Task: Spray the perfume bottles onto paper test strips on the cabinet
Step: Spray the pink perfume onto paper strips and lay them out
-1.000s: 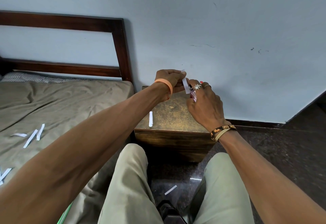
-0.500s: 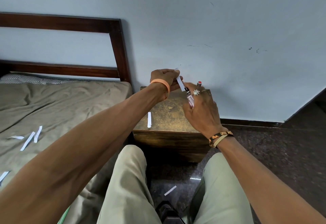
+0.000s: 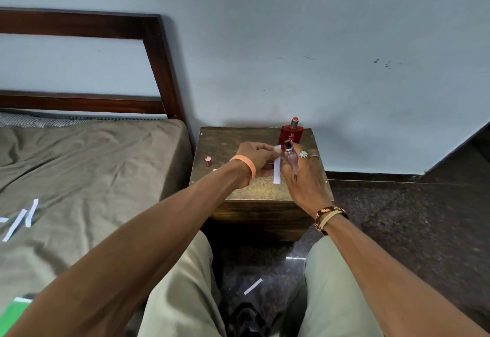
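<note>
Over the small wooden cabinet (image 3: 212, 140), my left hand (image 3: 256, 156) pinches a white paper test strip (image 3: 277, 169) that hangs downward. My right hand (image 3: 305, 177) grips a small pink perfume bottle (image 3: 291, 159) with a black nozzle, held right beside the strip's top. A red perfume bottle (image 3: 291, 133) stands upright at the cabinet's back right, against the wall. A small pink cap (image 3: 208, 161) sits on the cabinet's left side.
A bed with an olive sheet (image 3: 92, 177) lies to the left, carrying several loose paper strips (image 3: 23, 217). Its wooden headboard (image 3: 159, 58) meets the blue wall. One strip (image 3: 252, 286) lies on the dark floor between my knees. A green object (image 3: 14, 312) shows at bottom left.
Both hands have dropped lower over the cabinet top, uncovering the red bottle behind them. The strip now hangs downward from my left hand; the strip that lay on the cabinet is hidden.
</note>
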A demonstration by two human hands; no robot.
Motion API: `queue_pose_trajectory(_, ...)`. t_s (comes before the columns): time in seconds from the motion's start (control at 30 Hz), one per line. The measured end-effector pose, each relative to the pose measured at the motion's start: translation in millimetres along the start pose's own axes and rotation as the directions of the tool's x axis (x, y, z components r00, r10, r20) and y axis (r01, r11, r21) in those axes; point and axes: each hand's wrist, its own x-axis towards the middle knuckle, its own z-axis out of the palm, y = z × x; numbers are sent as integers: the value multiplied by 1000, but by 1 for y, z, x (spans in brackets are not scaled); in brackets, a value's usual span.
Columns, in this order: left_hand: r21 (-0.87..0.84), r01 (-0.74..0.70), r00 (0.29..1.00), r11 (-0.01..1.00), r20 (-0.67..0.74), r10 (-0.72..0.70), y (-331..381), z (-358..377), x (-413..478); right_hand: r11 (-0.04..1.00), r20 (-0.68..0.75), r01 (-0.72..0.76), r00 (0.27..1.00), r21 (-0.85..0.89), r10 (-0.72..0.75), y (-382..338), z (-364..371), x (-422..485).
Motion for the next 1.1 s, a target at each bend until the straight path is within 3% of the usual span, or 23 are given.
queue_pose_trajectory(0.1, -12, 46, 998, 999, 43, -45, -17, 7, 18, 988, 27, -111, 994, 108, 108, 23, 13, 3)
queue_pose_trajectory(0.3, -3, 109, 994, 994, 33, -109, -51, 24, 64, 947, 34, -277, 961, 164, 275, 59, 26, 14)
queue_pose_trajectory(0.53, 44, 141, 990, 989, 16, -142, -76, 43, 113, 896, -19, -426, 902, 125, 432, 94, 47, 44)
queue_pose_trajectory(0.83, 190, 167, 985, 967, 17, -173, -101, 51, 148, 847, -24, -509, 855, 155, 518, 120, 66, 54)
queue_pose_trajectory(1.1, 175, 168, 983, 970, 39, -177, -107, 46, 146, 833, -8, -540, 839, 123, 545, 121, 68, 55)
